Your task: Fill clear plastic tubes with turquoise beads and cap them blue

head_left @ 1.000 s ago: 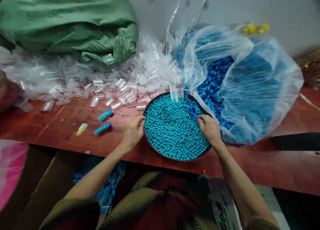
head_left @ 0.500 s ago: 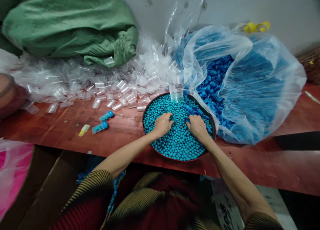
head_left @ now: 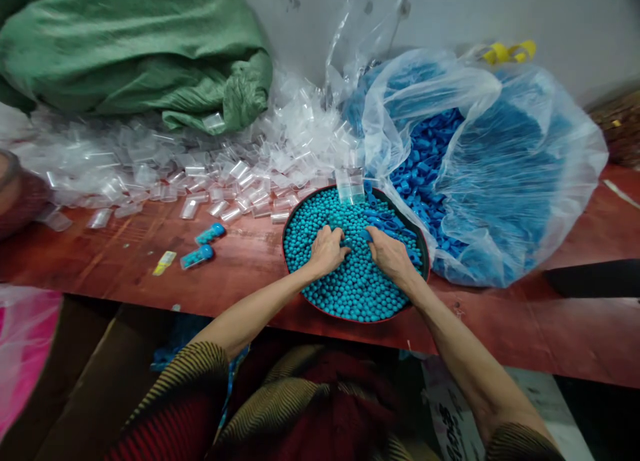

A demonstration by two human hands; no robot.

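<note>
Hands over beads; piece (blue) pinched

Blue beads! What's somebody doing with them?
Someone has both hands over a tray of beads. The left hand is down at the beads; I can't tell whether it has picked any up. The right hand pinches a blue piece at its fingertips. To the left, two filled tubes lie on the table, in front of a heap of clear tubes.
</note>
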